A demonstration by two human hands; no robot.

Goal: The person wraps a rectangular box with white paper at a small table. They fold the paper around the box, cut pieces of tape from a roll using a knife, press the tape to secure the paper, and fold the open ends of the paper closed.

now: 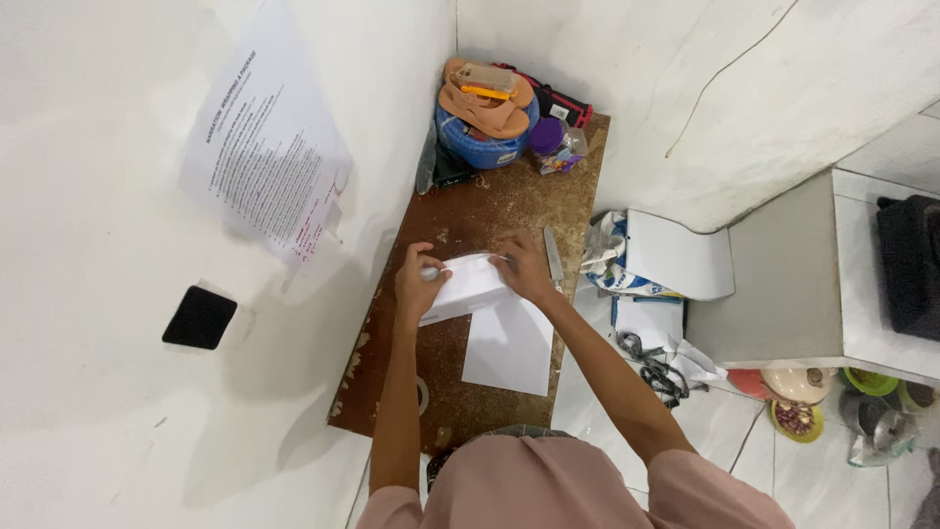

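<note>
The fingers of the left hand (419, 282) curl tight around the left end of a white paper packet (470, 287), and something small and pale pokes out by the thumb, too small to tell what it is. The fingers of the right hand (522, 267) press down together on the right end of the packet, likely to keep the fold from popping open. The packet sits in the middle of a narrow brown table (509, 201), and both hands pin it there so it cannot slide. A flat white sheet (509, 348) lies just near of the packet, partly tucked under it. A knife (553, 257) rests just right of the right hand, close enough to grab. At the far end of the table sit a blue tub (482, 145) with sandals (487, 103) on top and a jar with a purple lid (546, 137). A printed paper (269, 147) hangs on the white wall to the left.
</note>
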